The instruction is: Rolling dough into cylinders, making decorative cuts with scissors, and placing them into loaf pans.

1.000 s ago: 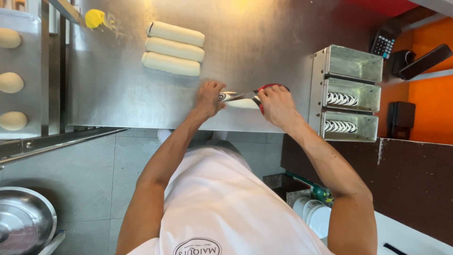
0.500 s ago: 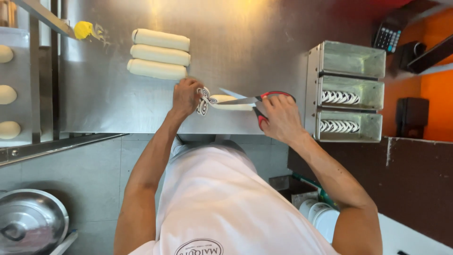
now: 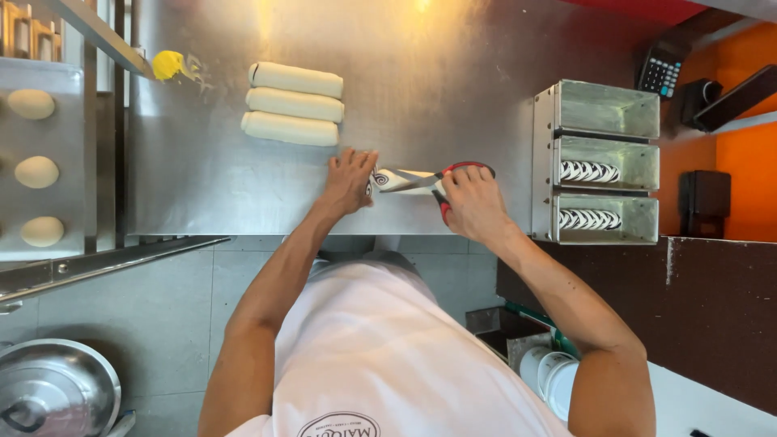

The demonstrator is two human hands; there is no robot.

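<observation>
- One camera only, worn on the person's head, looking almost straight down over their own chest and arms.
- The picture reads upside down: the white shirt [image 3: 388, 348] fills the bottom, and the steel table [image 3: 453, 73] lies beyond it toward the top.
- It sits at arm's length from the table, so the left hand [image 3: 350, 180] and right hand [image 3: 472, 202] land near mid-frame.
- The view is wide: the floor tiles [image 3: 154, 299] show at lower left, the loaf tins [image 3: 603, 162] at right, the tray rack [image 3: 40, 162] at far left.
- No second view shares the scene.
</observation>
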